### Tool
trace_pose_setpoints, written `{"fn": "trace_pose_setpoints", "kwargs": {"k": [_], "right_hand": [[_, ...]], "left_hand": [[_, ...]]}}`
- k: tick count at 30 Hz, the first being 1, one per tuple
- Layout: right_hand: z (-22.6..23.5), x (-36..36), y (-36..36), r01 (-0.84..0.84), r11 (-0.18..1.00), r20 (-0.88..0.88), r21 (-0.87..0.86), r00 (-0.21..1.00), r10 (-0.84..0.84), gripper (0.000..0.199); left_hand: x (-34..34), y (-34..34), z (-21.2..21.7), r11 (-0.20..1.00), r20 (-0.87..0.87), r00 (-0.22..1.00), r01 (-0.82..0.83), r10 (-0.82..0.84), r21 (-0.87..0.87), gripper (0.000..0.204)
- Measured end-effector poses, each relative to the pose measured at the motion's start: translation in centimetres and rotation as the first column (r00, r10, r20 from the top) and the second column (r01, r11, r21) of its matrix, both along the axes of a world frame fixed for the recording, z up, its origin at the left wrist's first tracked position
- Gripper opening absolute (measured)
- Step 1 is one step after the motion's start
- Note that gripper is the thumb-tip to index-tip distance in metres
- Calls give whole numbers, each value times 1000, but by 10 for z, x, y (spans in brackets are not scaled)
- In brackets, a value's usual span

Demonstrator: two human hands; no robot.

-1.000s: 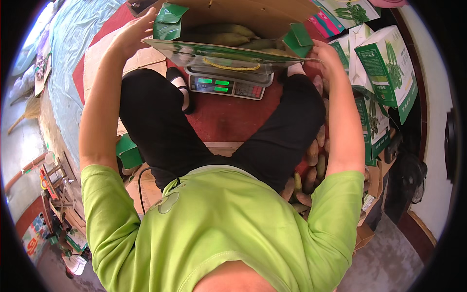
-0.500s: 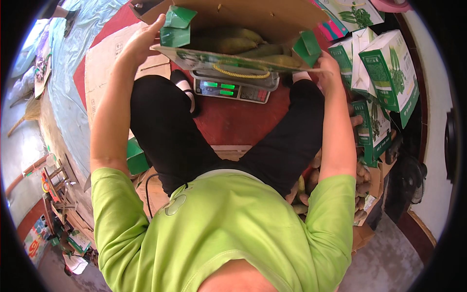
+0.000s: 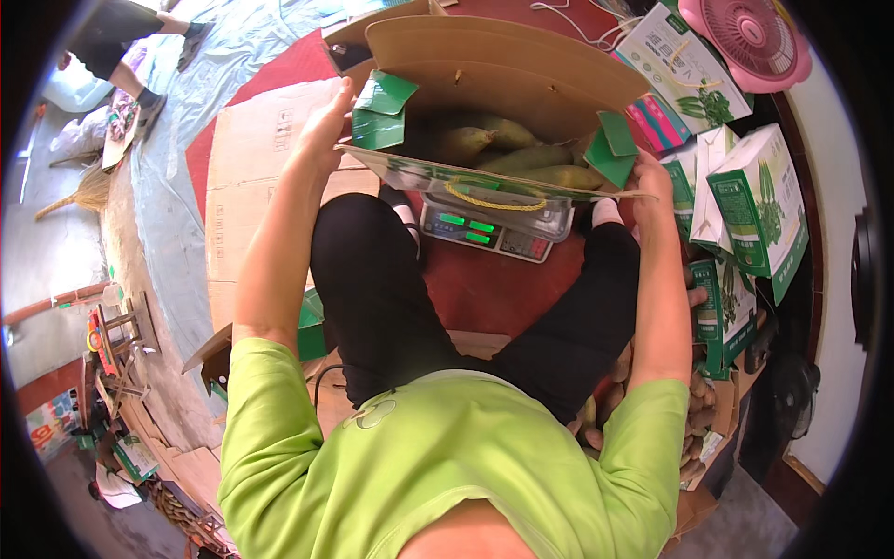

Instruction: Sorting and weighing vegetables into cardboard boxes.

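An open cardboard box (image 3: pixel 507 58) with small green side flaps stands on a digital scale (image 3: pixel 489 233) between my spread legs. Several long greenish-brown vegetables (image 3: pixel 531 156) lie inside it. Along the near wall hangs a yellow rope handle (image 3: pixel 494 199). My left hand (image 3: pixel 324 126) grips the box's left side, thumb up beside the green flap. At the opposite side my right hand (image 3: pixel 649 186) holds the near corner, its fingers partly hidden behind the cardboard. Green digits glow on the scale's display.
Printed green-and-white cartons (image 3: pixel 759 210) stand at the right, below a pink fan (image 3: pixel 750 37). A crate of brown tubers (image 3: pixel 698 419) sits by my right hip. Flattened cardboard (image 3: pixel 247 177) lies at the left. Another person's leg (image 3: pixel 126 79) shows at the upper left.
The box and scale now appear lower and farther right as my view shifts. Both hands stay on the box. Another person's legs have come into view.
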State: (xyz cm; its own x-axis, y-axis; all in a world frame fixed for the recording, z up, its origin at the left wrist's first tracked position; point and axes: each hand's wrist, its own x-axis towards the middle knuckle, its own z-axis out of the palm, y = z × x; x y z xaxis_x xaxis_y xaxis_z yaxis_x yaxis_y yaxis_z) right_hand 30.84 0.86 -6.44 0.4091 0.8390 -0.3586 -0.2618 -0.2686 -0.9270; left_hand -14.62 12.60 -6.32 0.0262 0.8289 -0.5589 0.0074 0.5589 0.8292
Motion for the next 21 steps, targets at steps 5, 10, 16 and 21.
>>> {"fn": "trace_pose_setpoints", "kwargs": {"k": [5, 10, 16, 21], "right_hand": [[51, -67, 30, -232, 973, 79, -1, 970, 231, 38], [62, -137, 64, -376, 926, 57, 10, 925, 375, 38], [70, -263, 79, -663, 738, 159, -123, 721, 674, 47], [53, -370, 75, -752, 564, 218, -342, 520, 826, 52]], "left_hand": [[-58, -16, 11, 992, 51, 991, -125, 126, -29, 64], [-147, -42, 23, 972, 236, 945, -233, 225, 6, 68], [-293, -95, 9, 973, 321, 922, -232, 217, 8, 68], [-398, -169, -3, 942, 310, 890, -328, 334, -75, 68]]}}
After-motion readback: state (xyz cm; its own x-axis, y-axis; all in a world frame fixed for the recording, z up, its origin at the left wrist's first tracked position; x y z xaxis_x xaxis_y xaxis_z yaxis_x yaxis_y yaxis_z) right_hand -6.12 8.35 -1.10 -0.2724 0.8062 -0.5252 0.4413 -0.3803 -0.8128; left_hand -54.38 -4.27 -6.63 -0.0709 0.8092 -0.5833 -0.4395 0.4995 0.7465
